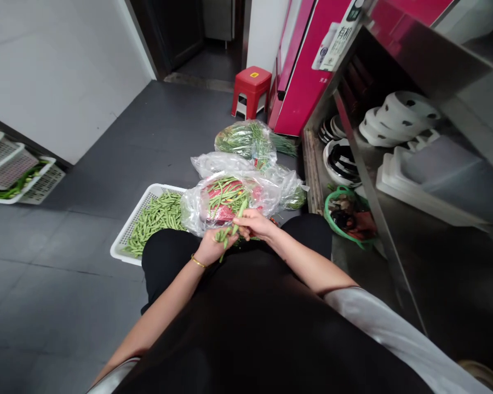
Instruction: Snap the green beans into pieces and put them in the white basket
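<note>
Close in front of my lap, my left hand (212, 247) is closed around several short green bean pieces (223, 235). My right hand (254, 223) meets it from the other side, its fingers pinching a longer green bean (241, 212) that points up and away. Just beyond both hands lies an open clear plastic bag (195, 205) with long whole green beans (228, 194) and something red inside. By my left knee, a white perforated basket (125, 236) holds many short bean pieces (158, 216).
Behind the open bag sit more bagged greens (240, 139). A red stool (252, 82) stands near the doorway. To the right is a metal shelf (373, 191) with white containers (402, 117), and a green basket (347, 235) low beside it. White baskets (45, 180) stand at the far left.
</note>
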Demonstrator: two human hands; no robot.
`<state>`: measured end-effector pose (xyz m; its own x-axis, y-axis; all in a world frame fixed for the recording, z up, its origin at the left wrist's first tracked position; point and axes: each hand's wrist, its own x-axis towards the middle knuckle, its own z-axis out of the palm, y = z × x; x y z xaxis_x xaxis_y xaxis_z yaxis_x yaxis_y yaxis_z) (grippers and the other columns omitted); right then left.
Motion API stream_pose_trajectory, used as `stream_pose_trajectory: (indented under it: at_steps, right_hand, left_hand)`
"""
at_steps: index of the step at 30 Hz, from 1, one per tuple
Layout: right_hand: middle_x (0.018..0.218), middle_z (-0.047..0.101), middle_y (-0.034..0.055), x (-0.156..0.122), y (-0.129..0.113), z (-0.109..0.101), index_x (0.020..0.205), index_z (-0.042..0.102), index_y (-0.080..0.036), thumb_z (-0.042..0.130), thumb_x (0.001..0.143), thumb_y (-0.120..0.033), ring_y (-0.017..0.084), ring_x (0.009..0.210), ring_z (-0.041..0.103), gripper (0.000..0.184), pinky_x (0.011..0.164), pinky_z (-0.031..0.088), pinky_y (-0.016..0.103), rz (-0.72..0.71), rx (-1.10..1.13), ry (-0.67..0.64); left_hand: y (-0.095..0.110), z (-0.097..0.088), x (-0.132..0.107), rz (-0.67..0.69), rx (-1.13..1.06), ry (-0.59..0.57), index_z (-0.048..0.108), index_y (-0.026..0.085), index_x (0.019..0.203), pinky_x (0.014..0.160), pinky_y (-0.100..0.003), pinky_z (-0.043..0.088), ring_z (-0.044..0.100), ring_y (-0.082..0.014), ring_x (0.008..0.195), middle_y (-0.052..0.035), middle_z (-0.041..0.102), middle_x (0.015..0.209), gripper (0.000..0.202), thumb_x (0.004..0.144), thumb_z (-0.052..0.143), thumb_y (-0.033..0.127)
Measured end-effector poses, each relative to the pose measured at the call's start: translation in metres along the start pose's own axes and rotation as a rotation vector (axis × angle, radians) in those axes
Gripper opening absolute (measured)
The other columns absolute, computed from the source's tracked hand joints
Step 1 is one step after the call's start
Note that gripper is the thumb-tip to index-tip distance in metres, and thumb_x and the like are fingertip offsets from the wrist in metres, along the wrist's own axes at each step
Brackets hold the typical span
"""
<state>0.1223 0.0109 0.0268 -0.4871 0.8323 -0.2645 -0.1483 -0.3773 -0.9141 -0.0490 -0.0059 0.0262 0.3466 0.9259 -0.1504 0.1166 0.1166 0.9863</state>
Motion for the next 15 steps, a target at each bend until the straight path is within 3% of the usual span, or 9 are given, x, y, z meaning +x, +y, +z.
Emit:
stream_pose_trajectory:
  at_steps: [3,5,9,12,15]
  right_hand:
    - [0.041,0.044,-0.0083,-0.008,0.019,0.001,0.07,0.048,-0.016,0.066,0.067,-0.056,0.007,0.029,0.039,0.044,0.028,0.032,0.019,0.079,0.258,-0.326]
    - [0.041,0.048,-0.0062,-0.012,0.027,0.002,0.072,0.051,-0.014,0.068,0.066,-0.056,0.009,0.03,0.044,0.045,0.029,0.035,0.019,0.138,0.228,-0.42]
    - [0.043,0.051,-0.006,-0.006,0.031,0.007,0.076,0.054,-0.013,0.068,0.069,-0.052,0.008,0.033,0.047,0.043,0.034,0.037,0.017,0.213,-0.037,-0.314]
    - [0.044,0.051,-0.0057,0.0,0.023,0.009,0.068,0.052,-0.014,0.064,0.073,-0.053,0.007,0.036,0.047,0.041,0.039,0.037,0.017,0.245,-0.32,-0.308]
    - [0.052,0.054,-0.0041,-0.002,0.007,0.002,0.068,0.054,-0.014,0.065,0.074,-0.046,0.007,0.044,0.049,0.034,0.046,0.034,0.018,0.098,-0.743,-0.112]
  left_hand:
    - [-0.003,-0.009,0.0,-0.008,-0.029,-0.028,0.065,0.016,0.064,0.055,-0.022,0.04,0.053,-0.0129,0.058,-0.002,0.062,0.062,0.016,0.058,0.079,0.023]
    - [-0.007,-0.012,0.001,-0.105,-0.205,0.018,0.06,0.015,0.063,0.05,-0.021,0.038,0.051,-0.0109,0.052,-0.0011,0.06,0.059,0.022,0.062,0.076,0.031]
    - [-0.013,-0.007,0.003,-0.228,-0.499,0.085,0.055,0.015,0.072,0.042,-0.019,0.034,0.045,-0.0076,0.045,0.0017,0.056,0.057,0.031,0.064,0.075,0.037]
    - [-0.013,-0.001,0.003,-0.237,-0.383,0.089,0.056,0.014,0.071,0.04,-0.018,0.032,0.04,-0.0059,0.041,0.0041,0.05,0.051,0.033,0.058,0.079,0.033]
    - [-0.01,-0.002,0.002,-0.229,-0.254,0.118,0.055,0.014,0.063,0.037,-0.018,0.027,0.035,-0.0048,0.038,0.0062,0.044,0.045,0.031,0.057,0.079,0.032]
